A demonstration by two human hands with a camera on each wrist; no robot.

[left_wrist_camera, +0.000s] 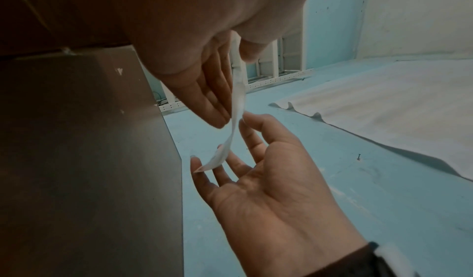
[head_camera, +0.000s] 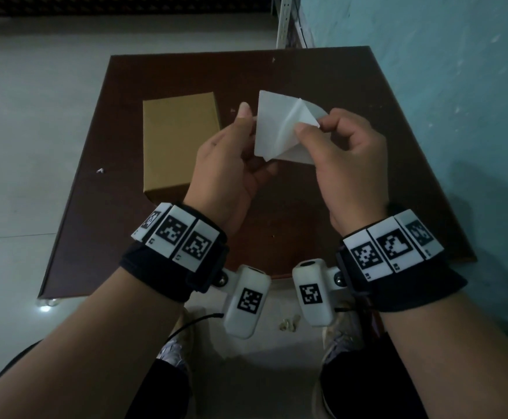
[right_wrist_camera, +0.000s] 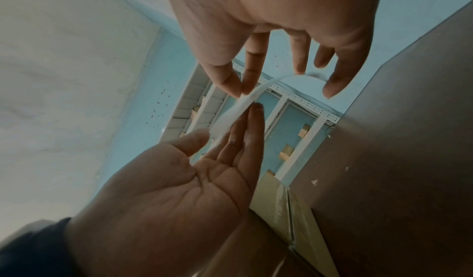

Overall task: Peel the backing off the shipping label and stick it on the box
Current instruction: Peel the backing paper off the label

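Both hands hold the white shipping label (head_camera: 277, 137) in the air above the brown table (head_camera: 307, 74). My left hand (head_camera: 251, 125) pinches the sheet's left edge between its thumb and fingers. My right hand (head_camera: 305, 128) pinches a corner of one layer that is peeled and folded back from the other; which layer is the backing I cannot tell. The wrist views show the label edge-on (left_wrist_camera: 238, 99) (right_wrist_camera: 243, 103) between the left hand (left_wrist_camera: 234, 91) (right_wrist_camera: 227, 123) and the right hand (left_wrist_camera: 222, 139) (right_wrist_camera: 240, 93). The tan box (head_camera: 177, 143) (right_wrist_camera: 276, 200) lies shut on the table, left of the hands.
A teal wall (head_camera: 443, 86) runs close along the table's right side. White metal shelving (head_camera: 286, 22) stands behind the table's far right corner. A small paper scrap (head_camera: 100, 170) lies near the table's left edge. Pale floor (head_camera: 20, 116) surrounds the left side.
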